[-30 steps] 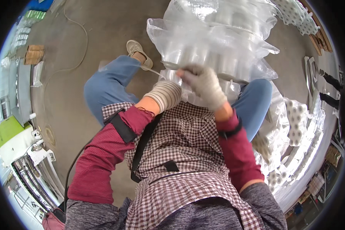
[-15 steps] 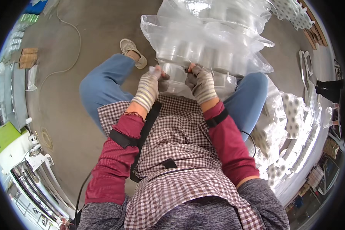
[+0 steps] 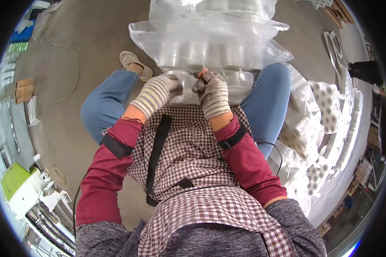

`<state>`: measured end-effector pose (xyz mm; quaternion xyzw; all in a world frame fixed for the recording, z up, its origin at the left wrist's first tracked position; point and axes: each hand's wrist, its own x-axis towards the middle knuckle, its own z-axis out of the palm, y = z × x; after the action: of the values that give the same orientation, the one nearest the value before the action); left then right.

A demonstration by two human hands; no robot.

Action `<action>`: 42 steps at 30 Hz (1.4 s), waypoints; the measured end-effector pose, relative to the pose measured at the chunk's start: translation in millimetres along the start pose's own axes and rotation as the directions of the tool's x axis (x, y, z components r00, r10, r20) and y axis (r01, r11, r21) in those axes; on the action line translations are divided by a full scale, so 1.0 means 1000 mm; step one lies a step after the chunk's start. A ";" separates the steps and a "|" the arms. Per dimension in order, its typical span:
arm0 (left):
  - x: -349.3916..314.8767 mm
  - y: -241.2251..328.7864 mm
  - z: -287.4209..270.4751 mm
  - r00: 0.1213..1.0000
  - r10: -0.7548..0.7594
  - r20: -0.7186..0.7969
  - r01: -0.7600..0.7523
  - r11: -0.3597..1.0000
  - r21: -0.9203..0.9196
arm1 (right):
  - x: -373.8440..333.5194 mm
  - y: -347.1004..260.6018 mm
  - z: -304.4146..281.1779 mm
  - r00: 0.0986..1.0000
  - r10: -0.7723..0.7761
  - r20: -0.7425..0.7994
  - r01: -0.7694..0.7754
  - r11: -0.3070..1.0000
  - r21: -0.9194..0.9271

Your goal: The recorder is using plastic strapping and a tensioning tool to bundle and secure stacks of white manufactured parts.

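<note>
A clear, crinkled plastic bag [image 3: 210,34] of pale rolls [image 3: 197,55] is set on the grey floor [image 3: 101,38] ahead, its loose edges flared sideways. At its near side, the left hand [image 3: 161,91] and right hand [image 3: 212,88] are curled; what is gripped cannot be told. The floor is crossed at left by a cord [image 3: 77,68], and bordered at right by bagged rolls [image 3: 297,124].

Head camera, left of a side-by-side fisheye pair: head-worn, facing steeply down over grey-tipped gloved fingers [image 3: 197,88], near range. Coverage: brown-and-white checked cloth apron [image 3: 201,156], nearer the wearer than the fingers; clear plastic-wrapped bundle [image 3: 210,38], beyond them.
</note>
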<state>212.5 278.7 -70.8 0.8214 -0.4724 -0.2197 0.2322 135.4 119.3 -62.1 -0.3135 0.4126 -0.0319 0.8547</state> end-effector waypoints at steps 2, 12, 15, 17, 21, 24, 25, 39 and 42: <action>-0.002 0.002 -0.008 0.995 -0.097 0.020 0.099 0.984 -0.148 | -0.005 -0.002 0.002 0.994 -0.088 -0.063 0.098 0.980 0.176; -0.011 0.014 -0.006 0.850 -0.503 0.157 0.479 0.613 -0.629 | -0.048 0.061 -0.011 0.987 0.158 -0.014 -0.153 0.973 0.174; -0.013 0.009 0.000 0.892 -0.432 0.131 0.400 0.624 -0.672 | -0.048 0.066 -0.007 0.980 0.190 -0.064 -0.175 0.967 0.187; -0.012 0.011 -0.001 0.842 -0.493 0.219 0.494 0.542 -0.680 | -0.042 0.069 -0.009 0.980 0.197 -0.015 -0.185 0.943 0.275; -0.004 0.013 0.000 0.893 -0.445 0.064 0.428 0.799 -0.422 | -0.029 0.070 -0.012 0.939 0.344 0.027 -0.316 0.828 0.463; 0.009 0.011 0.000 0.950 -0.302 0.075 0.304 0.952 -0.022 | -0.032 0.075 -0.023 0.945 0.165 0.283 -0.298 0.790 0.536; 0.015 0.019 -0.008 0.951 -0.298 0.083 0.301 0.953 -0.021 | -0.034 0.076 -0.024 0.947 0.165 0.277 -0.295 0.787 0.541; 0.050 0.041 -0.042 0.823 -0.346 0.451 0.209 0.922 0.326 | -0.029 0.064 -0.025 0.989 0.016 0.150 0.010 0.985 -0.172; 0.039 0.017 -0.023 0.897 -0.178 0.405 0.065 0.958 0.278 | -0.011 0.077 -0.028 0.959 -0.230 0.166 0.281 0.686 -0.671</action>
<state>231.8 241.1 -47.7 0.8047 -0.4834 -0.3448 0.0007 92.4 170.1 -110.5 -0.6632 0.3173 0.0155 0.6777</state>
